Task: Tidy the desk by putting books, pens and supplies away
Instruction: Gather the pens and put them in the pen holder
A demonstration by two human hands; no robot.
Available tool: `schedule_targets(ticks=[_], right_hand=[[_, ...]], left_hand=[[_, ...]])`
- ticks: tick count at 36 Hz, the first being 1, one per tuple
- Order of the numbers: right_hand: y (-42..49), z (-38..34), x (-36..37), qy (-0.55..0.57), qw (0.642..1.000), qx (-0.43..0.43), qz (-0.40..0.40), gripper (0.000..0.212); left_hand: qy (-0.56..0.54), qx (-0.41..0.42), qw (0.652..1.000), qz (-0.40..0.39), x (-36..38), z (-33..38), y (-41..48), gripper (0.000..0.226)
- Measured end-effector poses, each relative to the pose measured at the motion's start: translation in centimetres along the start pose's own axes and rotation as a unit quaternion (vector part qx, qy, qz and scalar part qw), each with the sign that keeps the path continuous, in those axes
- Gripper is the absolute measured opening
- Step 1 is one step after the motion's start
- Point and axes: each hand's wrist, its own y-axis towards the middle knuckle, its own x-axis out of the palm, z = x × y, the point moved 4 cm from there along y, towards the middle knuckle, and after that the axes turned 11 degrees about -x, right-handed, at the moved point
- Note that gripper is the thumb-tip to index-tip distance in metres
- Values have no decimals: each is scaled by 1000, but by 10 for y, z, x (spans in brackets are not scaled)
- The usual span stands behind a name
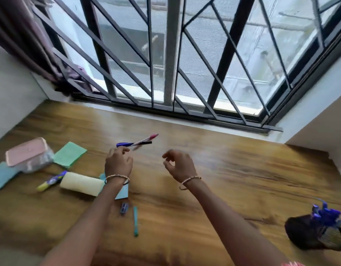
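Note:
My left hand [118, 163] is raised over the wooden desk [233, 179], fingers closed on a blue pen [124, 144] and a pink pen [147, 139] that stick out to the right. My right hand [179, 164] hovers beside it, fingers curled and apart, holding nothing. A teal pen [135, 220] and a small blue sharpener [124, 208] lie on the desk below my left forearm. A black mesh pen holder [315, 237] with blue pens in it stands at the right front.
At the left lie a pink-lidded clear box [27, 152], green paper [70, 154], blue paper [1, 176], a yellow-purple marker [50, 181], a cream roll [82, 184] and a blue notepad [122, 192]. A barred window [171, 60] runs along the desk's far edge.

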Motion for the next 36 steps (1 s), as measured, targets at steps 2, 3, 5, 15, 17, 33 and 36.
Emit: schedule_targets(ticks=[2,3,5,15,17,33,36], right_hand=[[23,-3,15,-20,1000,-11,-19,20],[34,-4,22,-29,999,-13,-29,22],[54,-6,35,-50,997,-16,-48,27],[128,-11,74,-124,986,-7,-109,44],[133,-8,81,-152,978,-12,-141,44],[87,8,58,-133,986,-55,86,11],[60,8,35,-36,991,-9,127,27]], left_hand=[[30,15,999,5,-4,-5,20,33],[50,25,998,8,-5,-8,30,36],[92,48,994,11,-4,-11,46,42],[232,118,963,-65,14,-11,87,40],[233,131,962,-57,18,-13,92,35],[-10,77,996,-36,7,-23,72,11],[-100,56,992,-44,-2,-16,55,12]])
